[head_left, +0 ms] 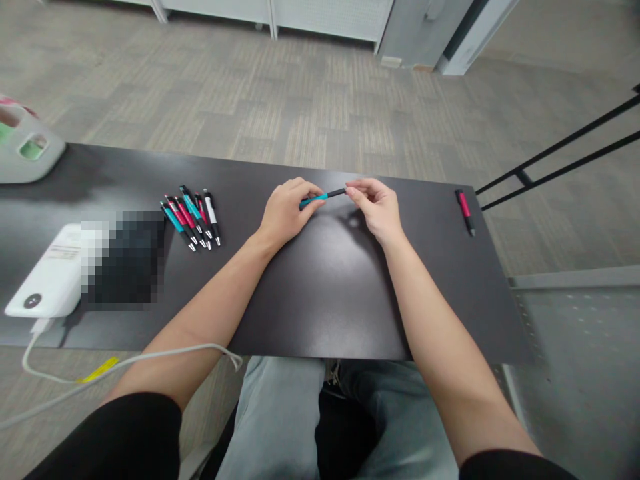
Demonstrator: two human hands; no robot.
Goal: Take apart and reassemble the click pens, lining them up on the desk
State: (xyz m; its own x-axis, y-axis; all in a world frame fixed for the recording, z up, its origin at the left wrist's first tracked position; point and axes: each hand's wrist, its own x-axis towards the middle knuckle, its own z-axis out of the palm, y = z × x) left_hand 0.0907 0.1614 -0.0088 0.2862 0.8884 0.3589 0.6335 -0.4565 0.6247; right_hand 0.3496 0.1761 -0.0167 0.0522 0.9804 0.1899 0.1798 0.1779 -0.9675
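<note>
The left hand (286,212) holds a blue pen (325,197), and the right hand (379,208) pinches its black end. Other pens (191,205) lie leftward.

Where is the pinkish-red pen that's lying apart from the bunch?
In the head view, the lone pinkish-red pen lies near the right-hand edge of the dark table, to the right of the person's right hand.

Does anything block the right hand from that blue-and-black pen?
Nothing visible does. The left hand holds the pen, and its black end meets or nearly meets the right hand; actual contact is hard to tell.
</note>
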